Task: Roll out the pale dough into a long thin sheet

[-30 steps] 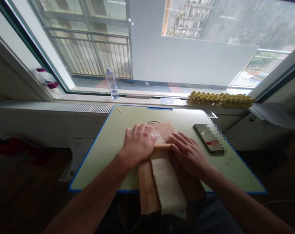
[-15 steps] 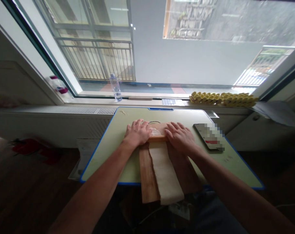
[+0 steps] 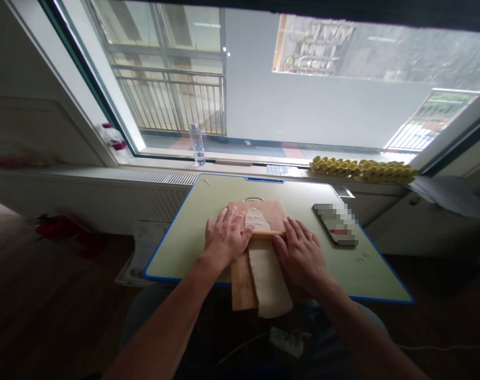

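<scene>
A wooden rolling pin (image 3: 261, 235) lies crosswise on a long strip of dough (image 3: 269, 279). My left hand (image 3: 227, 235) bears on the pin's left end, thumb along it and fingers pointing forward. At the other end my right hand (image 3: 301, 250) presses in the same way, covering that end. Under the dough is a wooden cutting board (image 3: 243, 285) with a metal handle at its far side. The strip's rounded far end shows beyond the pin, and its near end hangs over the board's front edge.
The board rests on a small pale green table (image 3: 180, 250) with a blue rim. A phone (image 3: 337, 224) lies to the right. Along the windowsill stand a clear bottle (image 3: 197, 145), another bottle (image 3: 115, 141) and yellow egg trays (image 3: 362, 169).
Both hands and the rolling pin have come toward me along the dough. More of the dough's far end and of the board now shows beyond the pin. The camera view has shifted slightly.
</scene>
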Demonstrator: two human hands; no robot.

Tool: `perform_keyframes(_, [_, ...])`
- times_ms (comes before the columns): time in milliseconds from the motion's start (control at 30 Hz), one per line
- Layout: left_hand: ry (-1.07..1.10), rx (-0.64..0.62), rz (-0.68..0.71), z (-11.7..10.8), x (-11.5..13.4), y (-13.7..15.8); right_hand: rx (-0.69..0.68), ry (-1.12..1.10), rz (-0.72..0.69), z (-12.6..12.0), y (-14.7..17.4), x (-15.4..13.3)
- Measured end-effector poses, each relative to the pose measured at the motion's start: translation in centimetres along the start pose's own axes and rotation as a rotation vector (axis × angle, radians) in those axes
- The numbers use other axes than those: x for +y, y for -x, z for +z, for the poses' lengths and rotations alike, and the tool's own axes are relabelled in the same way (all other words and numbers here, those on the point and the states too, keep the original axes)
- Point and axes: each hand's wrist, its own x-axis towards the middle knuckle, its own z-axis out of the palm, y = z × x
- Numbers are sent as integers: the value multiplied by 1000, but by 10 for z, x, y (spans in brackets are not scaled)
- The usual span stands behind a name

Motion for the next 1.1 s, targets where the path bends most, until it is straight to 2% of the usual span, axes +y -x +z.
perform_keyframes(167, [-9,23,-35,4,1,-4,-30,9,25,-4,-2,-4])
perform_keyframes(400, [-12,-54,-52,6,-4,-53,-85,44,26,-8,-49,-5])
perform_keyframes(600, [15,-146,-63,11,-12,-96,-141,40,48,0,-90,3])
perform_keyframes(733, [19,-151,-68,17,-17,-116,-191,-8,63,6,-110,8])
perform_keyframes(833, [19,-153,-68,17,-17,-117,-199,-13,61,5,-112,8])
perform_keyframes(1000, [24,-133,-50,10,-12,-96,-234,-22,31,-10,-106,10])
perform_keyframes(1100, [3,-96,-30,5,-13,-85,-183,-84,5,-16,-113,16])
